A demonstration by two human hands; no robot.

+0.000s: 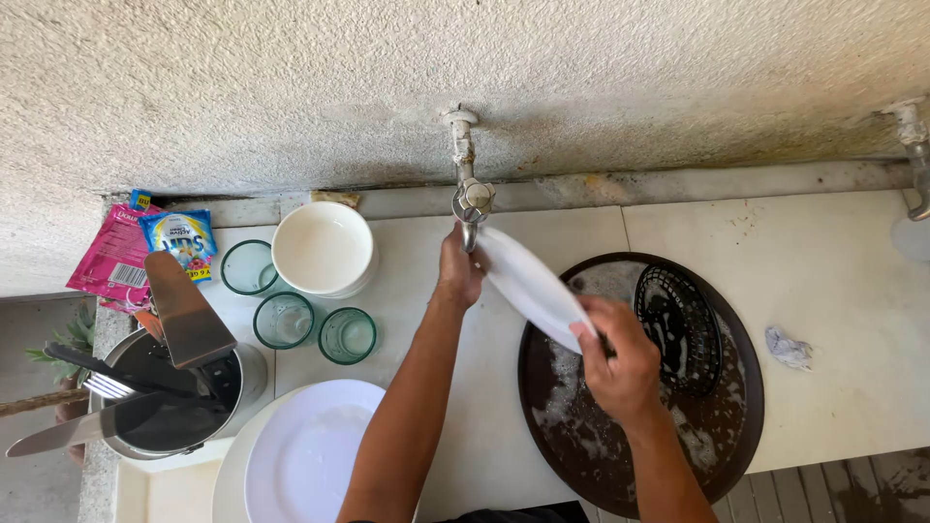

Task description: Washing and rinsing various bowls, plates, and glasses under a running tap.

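My right hand (623, 360) grips the lower edge of a white plate (528, 283), tilted under the spout of a metal tap (468, 184) on the rough wall. My left hand (457, 269) is raised at the plate's upper edge, just below the tap, and its fingers look closed on the rim. Below the plate lies a big round dark tray (722, 426) with soapy foam, and a black perforated dish (678, 327) rests inside it.
White bowls (323, 248) and three green glasses (283, 320) stand at left. A steel pot (170, 407) holds a spatula, fork and knife. White plates (305, 455) sit in front. Sachets (145, 247) lie far left, a crumpled rag (789, 347) right, a second tap (915, 145) far right.
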